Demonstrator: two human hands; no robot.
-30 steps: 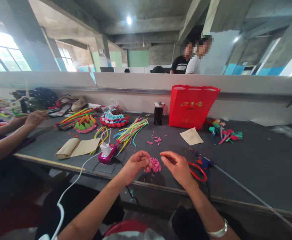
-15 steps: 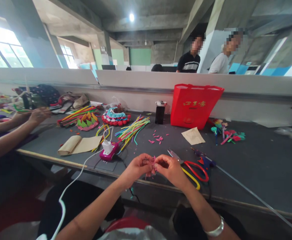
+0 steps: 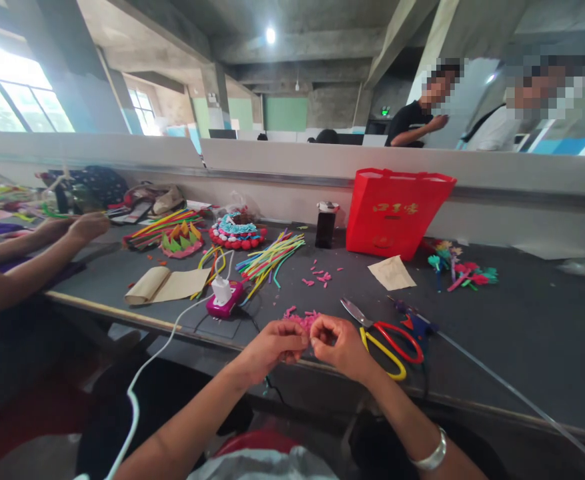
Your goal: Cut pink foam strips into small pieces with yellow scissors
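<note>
My left hand (image 3: 278, 345) and my right hand (image 3: 341, 343) meet at the table's front edge, fingers pinched and tips almost touching. Whatever sits between the fingertips is too small to make out. Just behind them a heap of small pink pieces (image 3: 302, 320) lies on the dark tabletop, partly covered by my fingers. Scissors with one red and one yellow handle (image 3: 395, 341) rest right beside my right hand, blades pointing away to the left. Farther back, a few more pink scraps (image 3: 323, 276) are scattered.
A magenta power block (image 3: 225, 303) with a white plug stands left. Behind are colourful pipe cleaners (image 3: 272, 257), a phone (image 3: 325, 229), a red bag (image 3: 397, 213) and brown paper (image 3: 392, 273). A blue glue gun (image 3: 416, 323) and long rod (image 3: 502, 383) lie right. A co-worker's arms (image 3: 37, 257) reach in at left.
The pink pieces that were between my fingers now lie in a heap on the table behind my hands. My hands sit slightly lower. Two people in the background have moved right.
</note>
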